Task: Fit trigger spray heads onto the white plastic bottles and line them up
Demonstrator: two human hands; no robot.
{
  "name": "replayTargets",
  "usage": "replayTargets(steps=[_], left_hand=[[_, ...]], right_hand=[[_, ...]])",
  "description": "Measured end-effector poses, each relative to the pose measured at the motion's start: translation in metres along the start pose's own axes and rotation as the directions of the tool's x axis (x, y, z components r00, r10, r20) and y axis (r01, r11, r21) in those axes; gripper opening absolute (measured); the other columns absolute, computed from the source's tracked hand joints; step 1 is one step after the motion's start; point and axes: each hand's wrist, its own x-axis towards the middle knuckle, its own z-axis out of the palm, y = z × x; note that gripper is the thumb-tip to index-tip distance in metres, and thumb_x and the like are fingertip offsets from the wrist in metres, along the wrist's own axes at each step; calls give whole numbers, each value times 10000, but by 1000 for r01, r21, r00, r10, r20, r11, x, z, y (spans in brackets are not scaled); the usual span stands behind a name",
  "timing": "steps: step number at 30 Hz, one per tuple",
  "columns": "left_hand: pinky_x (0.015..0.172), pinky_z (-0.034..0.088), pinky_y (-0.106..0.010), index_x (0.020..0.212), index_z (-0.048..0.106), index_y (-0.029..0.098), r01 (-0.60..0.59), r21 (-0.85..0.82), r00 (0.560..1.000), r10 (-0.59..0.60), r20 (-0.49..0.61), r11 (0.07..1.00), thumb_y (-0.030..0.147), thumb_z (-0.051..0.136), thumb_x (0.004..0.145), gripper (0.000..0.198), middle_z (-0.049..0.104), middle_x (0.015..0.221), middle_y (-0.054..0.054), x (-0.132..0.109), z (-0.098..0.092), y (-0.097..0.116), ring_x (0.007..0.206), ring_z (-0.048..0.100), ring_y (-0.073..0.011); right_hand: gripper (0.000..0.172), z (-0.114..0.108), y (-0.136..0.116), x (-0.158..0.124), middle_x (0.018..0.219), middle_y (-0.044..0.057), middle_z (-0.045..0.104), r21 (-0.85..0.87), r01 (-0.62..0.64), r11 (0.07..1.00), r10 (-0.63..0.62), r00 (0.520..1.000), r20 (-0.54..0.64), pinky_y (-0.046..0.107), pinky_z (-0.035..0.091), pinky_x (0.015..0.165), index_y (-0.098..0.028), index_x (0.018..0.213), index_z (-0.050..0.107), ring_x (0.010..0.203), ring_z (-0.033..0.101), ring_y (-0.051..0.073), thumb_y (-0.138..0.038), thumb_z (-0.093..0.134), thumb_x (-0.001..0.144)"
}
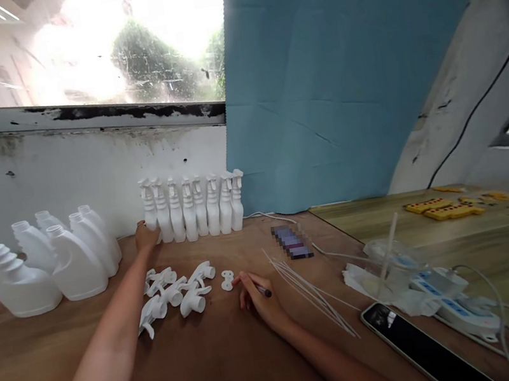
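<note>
My left hand (146,236) is closed around the lower part of a white spray bottle (148,202), the leftmost in a row of upright spray bottles (199,205) along the wall. Its fingertips are partly hidden by the bottle. A dark pen (264,291) is held in my right hand (260,297), which rests low over the table. My right fingertips are just beside a few small white round discs (227,280). Several loose white trigger spray heads (174,292) lie in a group between my arms.
Several white capless jugs (77,263) stand at the left. Thin white tubes (312,291) and a blurred phone (292,242) lie right of my right hand. Further right are a black-screened phone (419,345), a power strip (461,309), a plastic cup (394,265) and yellow pieces (453,210).
</note>
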Motion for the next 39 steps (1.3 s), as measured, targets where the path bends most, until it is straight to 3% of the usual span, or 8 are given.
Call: replayTargets(steps=[6,14,18,20,24,29,35,39], left_hand=[[835,471,-387,1106,531,87,28,14,996,-27,-81,999,240,596,706,433,643,1066,-194,-3,-13,6,1028,602,-335],[832,469,-316,1160,521,150,-187,-241,947,109,-302,952,270,546,707,469,630,1010,-73,-57,-87,43,911,594,-231],[636,458,-260,1193,498,184,-132,-592,952,268,147,795,259,449,688,512,588,846,-13,-138,-117,57,744,545,-183],[613,441,-245,1153,512,203,44,-692,863,322,390,721,262,437,675,487,578,862,-5,-181,-125,58,719,527,-167],[570,416,-245,1082,538,197,381,-519,581,239,778,765,349,454,738,385,559,778,-3,-241,-129,52,654,511,-160],[728,435,-281,1042,588,183,246,-426,488,268,831,871,366,457,809,324,605,936,-28,-258,-121,41,836,549,-198],[1031,316,-391,1300,480,252,-151,-436,610,430,666,887,481,628,744,620,491,1327,-73,-264,-125,38,1197,443,-312],[1058,282,-447,1383,386,296,-135,-467,559,456,692,874,463,793,561,933,395,1416,-86,-266,-129,38,1273,356,-371]], right_hand=[[445,0,-1,0,440,-37,505,-5,-4,1000,4,1000,8,209,331,408,-153,863,660,384,473,105,-530,427,898],[318,-4,-17,-6,666,4,539,-100,165,981,-171,984,-57,230,347,468,-185,808,660,522,454,109,-460,513,874],[258,-12,-27,-3,646,-21,476,46,112,993,-112,994,-9,224,318,440,-200,880,642,508,403,98,-448,593,825],[298,-15,-32,-1,596,-50,399,245,17,969,-43,994,102,213,287,411,-213,964,628,474,343,86,-460,623,799],[491,-17,-35,-1,589,-68,384,508,-193,840,42,955,293,192,238,386,-233,1037,614,456,288,68,-512,743,654],[454,-12,-31,-5,583,-27,526,550,-316,773,224,947,229,203,284,394,-190,794,646,469,394,81,-482,838,505],[366,-3,-30,-2,625,-5,603,591,-329,736,359,931,72,188,317,402,-162,730,619,486,458,79,-403,827,550],[302,-4,-31,0,548,-26,549,594,-258,762,301,953,27,198,263,356,-160,695,596,409,346,58,-387,779,620]])
